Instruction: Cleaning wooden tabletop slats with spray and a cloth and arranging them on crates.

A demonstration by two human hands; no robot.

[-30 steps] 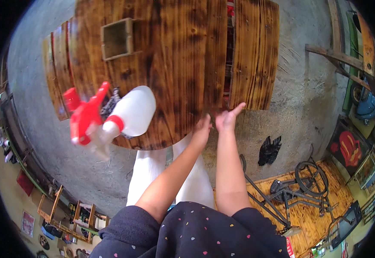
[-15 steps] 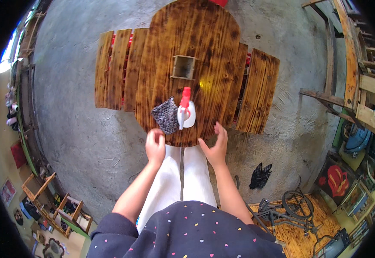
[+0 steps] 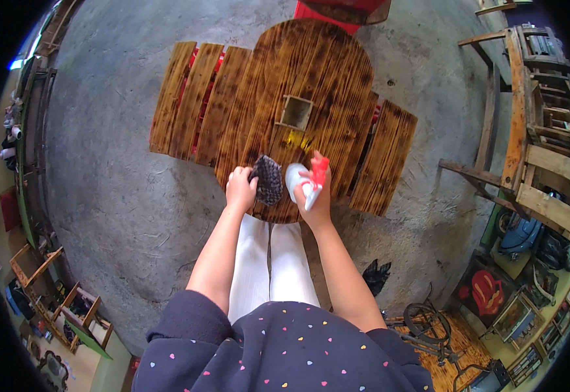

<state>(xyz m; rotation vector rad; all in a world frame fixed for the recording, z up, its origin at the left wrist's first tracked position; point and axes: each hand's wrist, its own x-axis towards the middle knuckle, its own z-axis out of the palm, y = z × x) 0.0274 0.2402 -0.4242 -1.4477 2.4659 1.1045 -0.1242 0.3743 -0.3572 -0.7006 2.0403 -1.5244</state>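
Observation:
A dark grey knitted cloth hangs from my left hand, whose fingers pinch its left edge near the table's front. My right hand is wrapped round a white spray bottle with a red trigger head, which is tilted over the table edge. Both stand over the round-ended wooden table, a scorched brown board. Beyond the hands, a small open wooden box sits in the middle of the tabletop, with a yellow bright patch just in front of it.
Slatted wooden benches flank the table, one at the left and one at the right. A red object stands behind it. Wooden frames line the right side. A black glove-like item lies on the concrete floor.
My left hand has taken hold of the cloth and lifted its edge. My right hand has gripped the spray bottle and shifted it to the right. The view has turned slightly.

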